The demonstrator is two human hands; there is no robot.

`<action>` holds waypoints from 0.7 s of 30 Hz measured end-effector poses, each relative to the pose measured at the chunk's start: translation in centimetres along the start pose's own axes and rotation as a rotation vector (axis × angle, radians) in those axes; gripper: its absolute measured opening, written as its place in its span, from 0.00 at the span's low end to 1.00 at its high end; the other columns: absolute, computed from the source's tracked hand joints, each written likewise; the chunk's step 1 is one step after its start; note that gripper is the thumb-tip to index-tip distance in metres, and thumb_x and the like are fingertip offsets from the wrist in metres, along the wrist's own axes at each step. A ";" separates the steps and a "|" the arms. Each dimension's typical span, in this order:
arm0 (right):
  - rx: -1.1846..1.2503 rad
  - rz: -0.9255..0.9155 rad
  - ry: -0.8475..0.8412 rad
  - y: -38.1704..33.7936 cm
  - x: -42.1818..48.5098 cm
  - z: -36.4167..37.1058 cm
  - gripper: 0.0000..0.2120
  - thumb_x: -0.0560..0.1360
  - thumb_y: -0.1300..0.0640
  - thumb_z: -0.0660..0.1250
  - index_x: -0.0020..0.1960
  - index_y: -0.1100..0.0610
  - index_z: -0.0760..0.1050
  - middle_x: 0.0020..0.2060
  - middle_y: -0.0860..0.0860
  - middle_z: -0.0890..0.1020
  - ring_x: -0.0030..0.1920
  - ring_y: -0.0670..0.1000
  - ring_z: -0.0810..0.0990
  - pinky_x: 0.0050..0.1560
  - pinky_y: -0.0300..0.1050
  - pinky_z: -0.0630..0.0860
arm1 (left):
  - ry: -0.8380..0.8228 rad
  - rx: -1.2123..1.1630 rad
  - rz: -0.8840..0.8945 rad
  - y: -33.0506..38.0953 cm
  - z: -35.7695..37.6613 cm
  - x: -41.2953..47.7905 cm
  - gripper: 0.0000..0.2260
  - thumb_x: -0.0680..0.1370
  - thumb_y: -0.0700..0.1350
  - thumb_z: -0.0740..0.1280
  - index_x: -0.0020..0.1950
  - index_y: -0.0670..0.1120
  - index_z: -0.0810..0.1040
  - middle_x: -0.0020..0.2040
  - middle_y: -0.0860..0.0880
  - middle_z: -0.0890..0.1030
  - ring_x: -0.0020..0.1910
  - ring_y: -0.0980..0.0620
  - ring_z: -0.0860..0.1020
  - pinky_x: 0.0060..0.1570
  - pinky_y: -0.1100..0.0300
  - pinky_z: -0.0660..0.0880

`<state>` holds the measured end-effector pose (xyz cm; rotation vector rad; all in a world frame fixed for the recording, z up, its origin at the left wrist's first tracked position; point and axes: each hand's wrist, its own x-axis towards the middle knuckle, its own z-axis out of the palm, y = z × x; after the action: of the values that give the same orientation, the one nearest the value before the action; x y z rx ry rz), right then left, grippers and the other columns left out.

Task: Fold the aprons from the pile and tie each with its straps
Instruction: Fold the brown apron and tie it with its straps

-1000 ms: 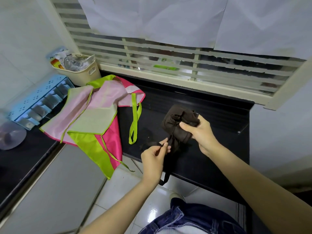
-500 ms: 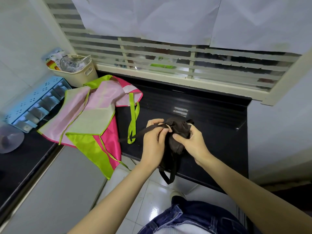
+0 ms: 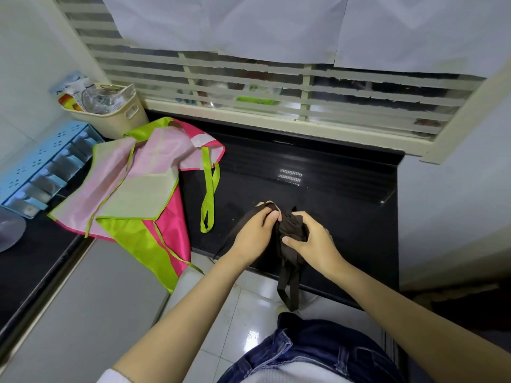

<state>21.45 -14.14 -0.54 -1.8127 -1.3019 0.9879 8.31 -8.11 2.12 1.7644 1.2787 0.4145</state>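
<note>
A black stone counter (image 3: 331,194) runs under a louvred window, with a pink-and-green apron (image 3: 132,194) draped over its left corner. At the counter's front edge the bunched brown apron (image 3: 290,228) sits between both hands: the left hand (image 3: 255,230) curls its fingers over the bundle's top with the thumb pressed to the cloth, the right hand (image 3: 311,244) wraps its side, and the straps (image 3: 287,286) dangle below the edge. The cloth looks light, limp and apt to spring open, so it is probably best gripped round the bundle's middle, with a strap pinched close in.
</note>
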 end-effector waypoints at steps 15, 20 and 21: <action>0.176 0.137 -0.146 0.4 0.2 0.7 0.28 0.70 0.60 0.73 0.67 0.53 0.67 0.51 0.43 0.77 0.54 0.44 0.76 0.52 0.33 0.71 | 0.171 0.055 -0.422 1.1 3.0 3.3 0.22 0.81 0.55 0.57 0.28 0.50 0.66 0.30 0.52 0.72 0.35 0.49 0.73 0.34 0.58 0.65; 0.252 0.198 -0.231 0.8 1.2 0.2 0.30 0.69 0.60 0.73 0.68 0.54 0.67 0.54 0.46 0.79 0.55 0.44 0.78 0.56 0.37 0.75 | 0.230 0.090 -0.406 0.8 3.7 3.7 0.22 0.81 0.55 0.55 0.29 0.49 0.66 0.30 0.52 0.72 0.36 0.49 0.73 0.34 0.58 0.64; 0.291 0.207 -0.293 0.8 1.4 -0.2 0.31 0.70 0.59 0.73 0.69 0.53 0.65 0.56 0.47 0.79 0.57 0.44 0.77 0.57 0.39 0.74 | 0.261 0.083 -0.381 0.7 3.8 3.7 0.22 0.81 0.55 0.55 0.29 0.49 0.65 0.29 0.52 0.71 0.35 0.49 0.73 0.32 0.58 0.63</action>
<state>22.29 -13.03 -1.34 -1.6422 -1.0791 1.5188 12.91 -6.61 -0.23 1.5190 1.7988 0.3836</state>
